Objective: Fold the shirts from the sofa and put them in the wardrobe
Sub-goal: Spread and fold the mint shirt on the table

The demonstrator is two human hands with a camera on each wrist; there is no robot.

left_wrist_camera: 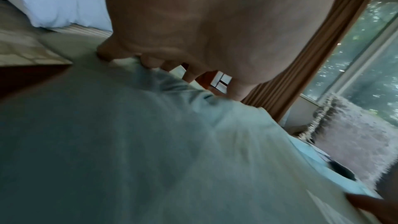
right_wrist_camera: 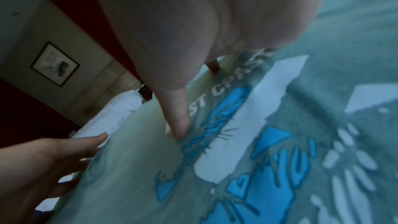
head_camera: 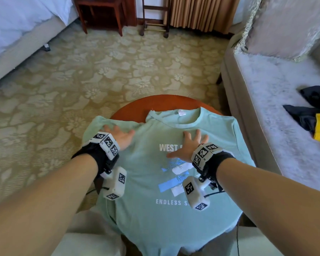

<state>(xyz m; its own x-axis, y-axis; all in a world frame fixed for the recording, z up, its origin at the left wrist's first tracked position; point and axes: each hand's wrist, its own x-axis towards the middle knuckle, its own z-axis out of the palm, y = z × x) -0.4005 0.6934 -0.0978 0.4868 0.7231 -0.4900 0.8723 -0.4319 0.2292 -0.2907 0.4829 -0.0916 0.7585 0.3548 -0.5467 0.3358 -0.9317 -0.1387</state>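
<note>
One mint-green printed shirt [head_camera: 146, 182] flat, face-up.

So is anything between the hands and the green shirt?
No. Both the left hand and the right hand lie flat, directly on the green shirt spread over the round table.

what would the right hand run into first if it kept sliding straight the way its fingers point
The right hand lies flat on the green shirt, fingers pointing at the neckline. Going straight on, it would probably meet the shirt's collar first, then the bare table edge beyond. Nothing else seems to lie in that line.
</note>
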